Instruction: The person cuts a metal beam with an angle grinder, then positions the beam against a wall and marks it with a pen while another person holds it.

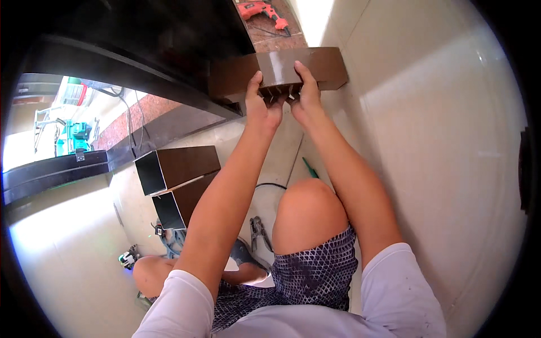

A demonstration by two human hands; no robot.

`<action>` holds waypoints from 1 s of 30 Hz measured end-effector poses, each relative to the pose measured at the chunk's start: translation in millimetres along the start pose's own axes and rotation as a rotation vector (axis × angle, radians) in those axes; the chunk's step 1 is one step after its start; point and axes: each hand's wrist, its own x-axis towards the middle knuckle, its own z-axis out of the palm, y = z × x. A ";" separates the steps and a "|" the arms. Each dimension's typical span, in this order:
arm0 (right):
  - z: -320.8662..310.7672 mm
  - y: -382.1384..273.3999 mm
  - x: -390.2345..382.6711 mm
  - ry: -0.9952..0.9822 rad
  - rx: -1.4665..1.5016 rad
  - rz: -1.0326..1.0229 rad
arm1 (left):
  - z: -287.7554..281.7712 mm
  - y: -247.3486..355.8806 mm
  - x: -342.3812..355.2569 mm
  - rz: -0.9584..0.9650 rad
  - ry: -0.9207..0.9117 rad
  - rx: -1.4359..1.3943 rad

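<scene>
Brown bar (pixel 329 66), one, held in two hands.
Located crosswise between dark frame (pixel 169 87) and pale wall (pixel 439 152). Left hand (pixel 263 107): thumb against the bar's face, other fingers curled under its lower edge, pinching it. Right hand (pixel 307 100): same grip, just beside; fingertips beneath partly hidden. Also: two brown tubes (pixel 190 164), side by side, open ends showing, left of the forearms; pliers (pixel 258 234), near a shoe (pixel 248 256); red drill (pixel 259 10), beyond the bar.
</scene>
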 end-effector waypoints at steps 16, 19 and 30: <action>0.4 -0.5 5.2 -0.046 -0.070 0.133 | -8.2 4.7 6.5 0.044 0.045 0.005; 4.1 2.1 8.5 -0.057 -0.093 0.096 | -9.4 9.4 10.1 0.044 0.034 0.004; -5.8 -1.1 15.8 -0.083 -0.154 0.151 | 4.7 0.2 0.1 0.088 0.127 -0.004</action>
